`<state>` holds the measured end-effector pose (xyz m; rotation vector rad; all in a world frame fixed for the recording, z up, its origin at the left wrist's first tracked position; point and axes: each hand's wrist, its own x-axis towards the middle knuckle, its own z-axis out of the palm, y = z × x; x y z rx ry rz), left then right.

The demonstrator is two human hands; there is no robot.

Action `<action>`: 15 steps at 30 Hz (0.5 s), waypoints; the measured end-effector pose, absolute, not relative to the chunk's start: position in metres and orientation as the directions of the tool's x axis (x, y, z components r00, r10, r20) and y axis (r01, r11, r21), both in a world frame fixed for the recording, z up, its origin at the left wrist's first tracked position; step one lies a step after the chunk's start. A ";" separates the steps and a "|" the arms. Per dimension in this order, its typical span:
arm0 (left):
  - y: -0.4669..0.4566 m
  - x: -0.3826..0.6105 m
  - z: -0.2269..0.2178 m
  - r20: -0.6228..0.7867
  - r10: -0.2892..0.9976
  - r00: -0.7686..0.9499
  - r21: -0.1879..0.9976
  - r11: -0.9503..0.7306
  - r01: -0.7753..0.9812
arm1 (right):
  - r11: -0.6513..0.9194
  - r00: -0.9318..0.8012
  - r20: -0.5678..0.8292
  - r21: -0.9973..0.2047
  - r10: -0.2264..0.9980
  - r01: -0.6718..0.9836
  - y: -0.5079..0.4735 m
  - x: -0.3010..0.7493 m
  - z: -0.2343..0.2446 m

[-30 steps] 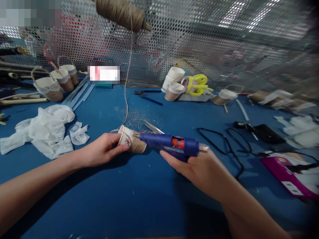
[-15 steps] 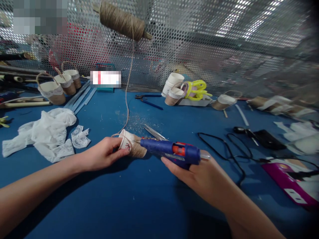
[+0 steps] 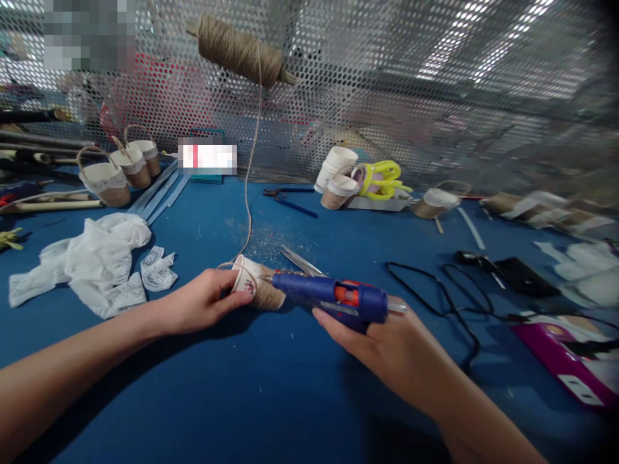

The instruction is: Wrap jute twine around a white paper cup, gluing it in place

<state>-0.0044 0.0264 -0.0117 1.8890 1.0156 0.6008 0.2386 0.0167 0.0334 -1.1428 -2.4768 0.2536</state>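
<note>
My left hand (image 3: 213,298) is closed on the white rim end of a paper cup (image 3: 245,285), which lies tilted on its side just over the blue table. Brown twine (image 3: 269,293) is wound around the cup's other end. From the cup a loose strand (image 3: 250,193) runs up to a twine spool (image 3: 239,51). In my right hand (image 3: 377,335) is a blue hot glue gun (image 3: 319,291), its nozzle at the cup's side by the edge of the winding; whether it touches, I cannot tell. Behind the gun's nozzle lie scissors (image 3: 300,259), partly hidden.
White lace (image 3: 104,258) lies at left, before several twine-wrapped cups (image 3: 104,183). Pliers (image 3: 293,200), stacked white cups (image 3: 336,164) and a yellow-handled bundle (image 3: 382,180) stand at the back. A black cable (image 3: 435,283) and a purple box (image 3: 556,361) are at right.
The whole view has shifted slightly, with the scene sitting a little lower and to the right. Both hands keep their holds, and the glue gun's nozzle stays at the cup.
</note>
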 end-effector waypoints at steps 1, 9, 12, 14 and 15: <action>0.026 -0.004 -0.012 0.003 0.839 0.545 0.865 -0.275 0.419 | 0.672 -0.607 0.289 -0.287 0.740 0.683 0.018 0.240 0.032; 0.025 -0.005 -0.010 0.000 0.845 0.534 0.849 -0.282 0.447 | 0.780 -0.715 0.345 -0.094 0.608 0.618 0.019 0.244 0.031; 0.025 -0.005 -0.010 0.008 0.836 0.548 0.857 -0.288 0.427 | 0.673 -0.607 0.290 -0.299 0.740 0.677 0.016 0.240 0.033; 0.025 -0.006 -0.010 0.006 0.831 0.556 0.860 -0.287 0.421 | 0.620 -0.561 0.266 -0.379 0.784 0.687 0.014 0.238 0.033; 0.025 -0.006 -0.010 0.002 0.833 0.553 0.862 -0.282 0.422 | 0.611 -0.556 0.258 -0.396 0.790 0.685 0.014 0.238 0.033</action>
